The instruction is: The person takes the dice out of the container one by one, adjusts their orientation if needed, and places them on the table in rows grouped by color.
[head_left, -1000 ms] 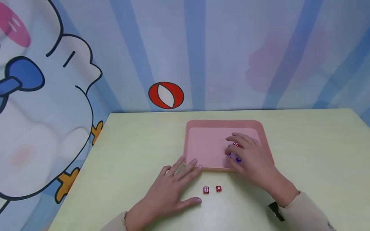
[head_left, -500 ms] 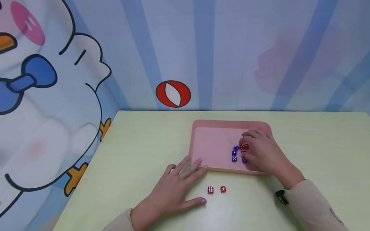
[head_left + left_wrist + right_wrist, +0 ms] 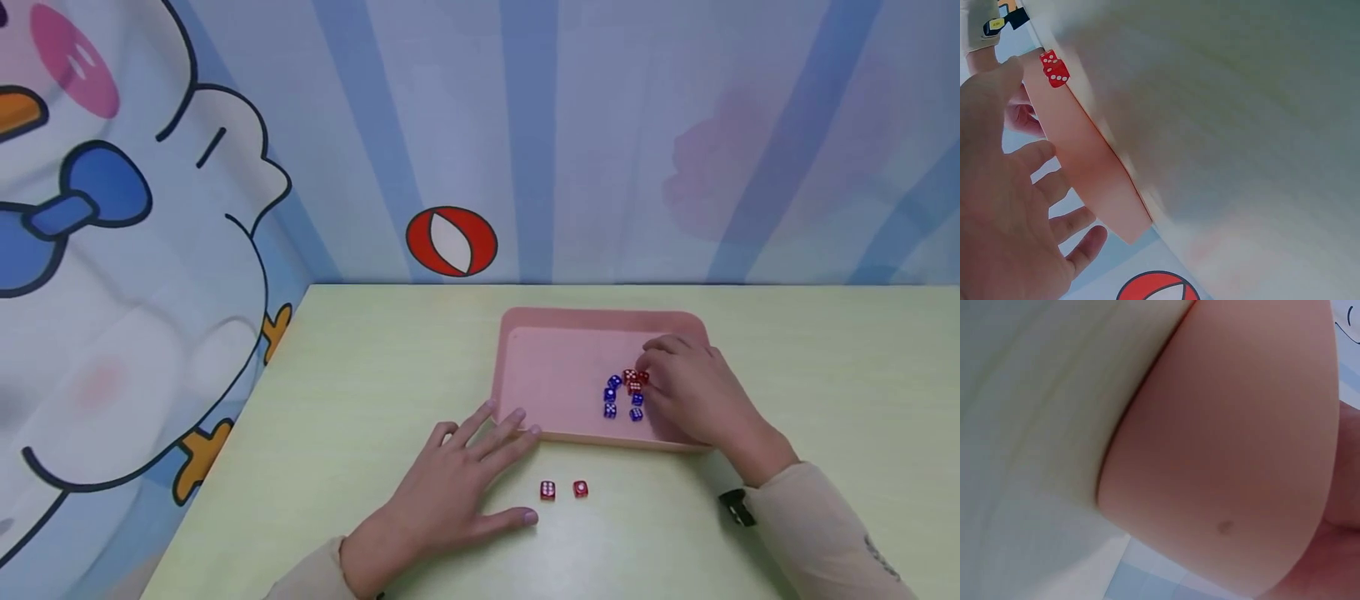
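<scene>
Here, a pale surface [image 3: 375, 350], a pink tray [image 3: 555, 367] on it, left hand [image 3: 442, 492], grip spread at the near edge, right hand [image 3: 701, 396] inside, grip pinching or not, cannot tell; beside it blue dice [image 3: 610, 394], red dice [image 3: 631, 377]; outside, two loose dice [image 3: 548, 490], red.

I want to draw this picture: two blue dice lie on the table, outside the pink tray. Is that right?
Not quite: the two dice on the table, outside the pink tray, are red, not blue. The head view shows it.
</scene>
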